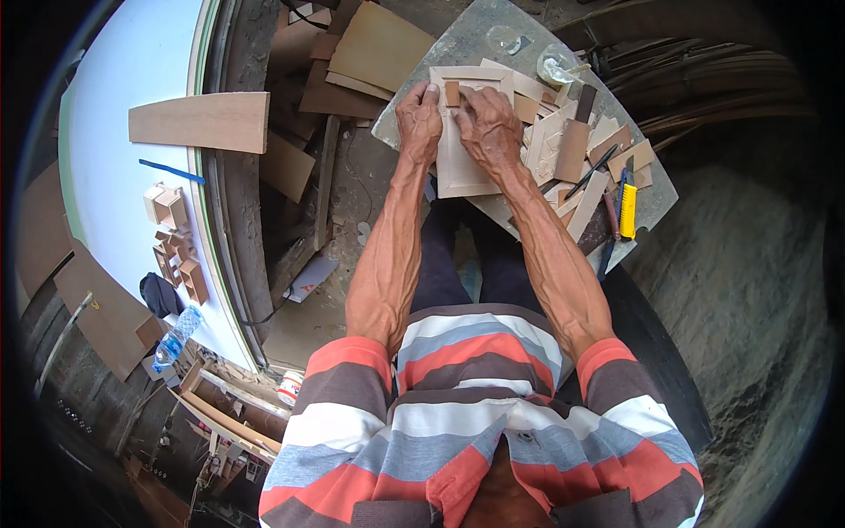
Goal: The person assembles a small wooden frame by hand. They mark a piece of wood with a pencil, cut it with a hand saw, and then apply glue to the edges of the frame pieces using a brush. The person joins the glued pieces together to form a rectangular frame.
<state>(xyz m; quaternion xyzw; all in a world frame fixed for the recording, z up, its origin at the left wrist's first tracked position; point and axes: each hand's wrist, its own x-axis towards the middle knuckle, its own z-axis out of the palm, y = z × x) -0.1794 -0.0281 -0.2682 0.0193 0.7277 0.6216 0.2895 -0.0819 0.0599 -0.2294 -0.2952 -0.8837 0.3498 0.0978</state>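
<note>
A pale wooden framed panel lies on the worktable in front of me, its raised border running round a flat centre. My left hand grips the panel's left edge near the top, thumb over the frame. Curled over the panel's upper part is my right hand, its fingertips closed at the side of a small brown rectangular piece. That piece sits against the panel just inside the top border. The undersides of the right fingers are hidden.
Wood offcuts crowd the table's right side, with a yellow-handled cutter and a dark pen. A clear plastic cup stands behind them. At left, a white board bears a curved wood piece and a water bottle.
</note>
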